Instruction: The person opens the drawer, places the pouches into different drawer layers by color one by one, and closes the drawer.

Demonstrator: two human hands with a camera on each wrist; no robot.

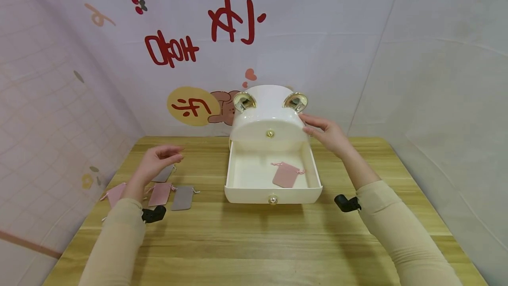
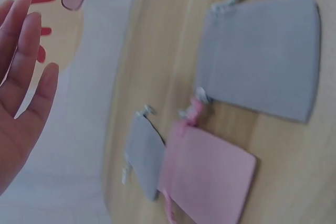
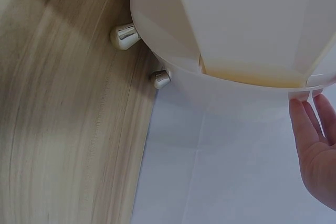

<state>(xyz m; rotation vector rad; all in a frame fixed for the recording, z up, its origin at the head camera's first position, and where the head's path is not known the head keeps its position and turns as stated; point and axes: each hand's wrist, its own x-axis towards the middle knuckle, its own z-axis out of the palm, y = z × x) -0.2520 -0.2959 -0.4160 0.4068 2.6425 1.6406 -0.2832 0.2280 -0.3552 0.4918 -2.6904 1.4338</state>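
Note:
A white storage box (image 1: pixel 270 100) with gold-rimmed ears stands at the table's back, its lower drawer (image 1: pixel 274 195) pulled out. Inside the drawer lies a pink drawstring pouch (image 1: pixel 285 175). My right hand (image 1: pixel 327 135) touches the box's upper right side; in the right wrist view, its fingertips (image 3: pixel 296 106) rest against the white wall. Over the pouches on the left hovers my left hand (image 1: pixel 158 162), holding nothing, fingers loosely bent. Beneath and around it lie a grey pouch (image 1: pixel 182 198), a pink pouch (image 1: pixel 160 194), another grey pouch (image 1: pixel 163 174) and a second pink pouch (image 1: pixel 115 194).
A wooden table (image 1: pixel 238 246) carries everything. White printed cloth (image 1: pixel 317 34) hangs behind it and at both sides. The drawer has a round gold knob (image 1: pixel 273 200), and a similar knob (image 1: pixel 270 133) sits above. Metal feet (image 3: pixel 126 36) show under the box.

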